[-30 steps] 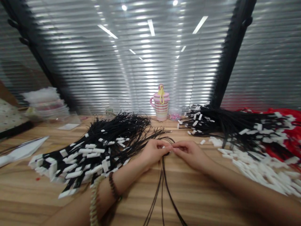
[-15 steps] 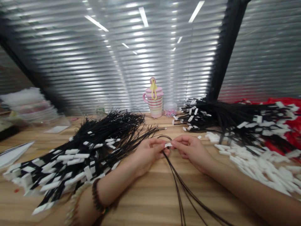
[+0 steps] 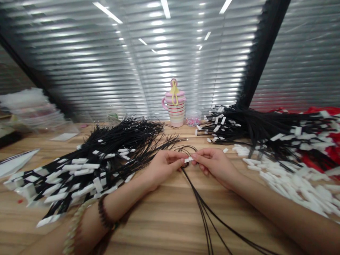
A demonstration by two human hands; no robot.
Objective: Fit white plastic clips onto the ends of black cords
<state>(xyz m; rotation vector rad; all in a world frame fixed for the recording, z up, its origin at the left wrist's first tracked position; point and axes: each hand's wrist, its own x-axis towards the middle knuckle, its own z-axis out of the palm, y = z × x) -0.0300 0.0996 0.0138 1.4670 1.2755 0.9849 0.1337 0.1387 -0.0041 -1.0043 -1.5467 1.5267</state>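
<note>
My left hand [image 3: 168,164] pinches a small white connector [image 3: 188,160] between thumb and fingertips. From the other side my right hand [image 3: 212,163] grips the same white piece, its thumb and index finger pressed together. Several thin black cables [image 3: 198,198] run from beneath the fingertips down toward the front edge of the view, and a loop of them curves just behind the hands. Fingers hide how the cables meet the white piece. To the left lies a heap of black cables with white connectors [image 3: 85,166], close to my left forearm.
Loose white plastic pieces [image 3: 300,184] are spread at the right, in front of another black cable bundle [image 3: 255,124] and red material [image 3: 329,141]. A striped lidded mug [image 3: 176,109] and a small tub of beads [image 3: 193,118] stand at the back. Clear plastic containers [image 3: 34,113] are stacked far left.
The view has tilted slightly, so the mug and heaps sit higher in the picture. Both hands still hold the white connector; its angle and the finger positions have shifted a little.
</note>
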